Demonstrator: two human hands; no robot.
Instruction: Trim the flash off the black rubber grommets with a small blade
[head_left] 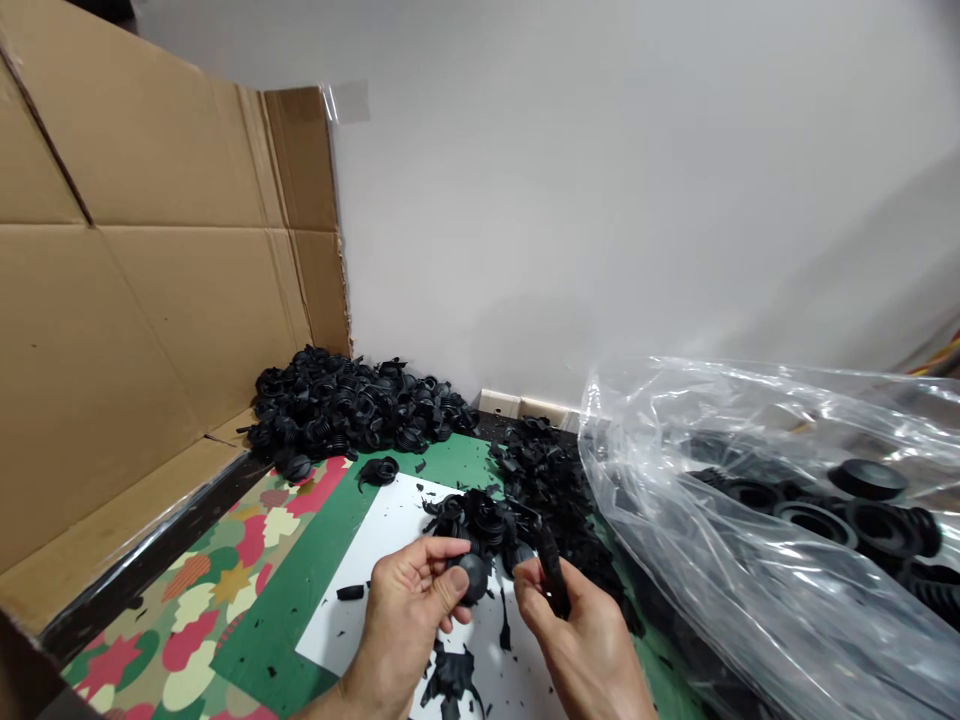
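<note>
My left hand [401, 610] is closed, pinching a round black rubber part [474, 578] between thumb and fingers over a white sheet [337, 610]. Across from it, my right hand [581, 635] is wrapped round a slim black tool [553, 568]; its kind is hard to make out. The hands are a short way apart. Just beyond them lies a small cluster of black rubber parts [484, 515]. Black rubber scraps [450, 675] are on the sheet between my wrists, and a small black strip [350, 592] lies left of my left hand.
A large heap of black rubber parts [360, 405] fills the back left corner. Black trimmings [544, 470] are piled at the back right. A clear plastic bag [675, 440] with ribbed black parts [885, 525] stands right. Cardboard [165, 290] walls the left side.
</note>
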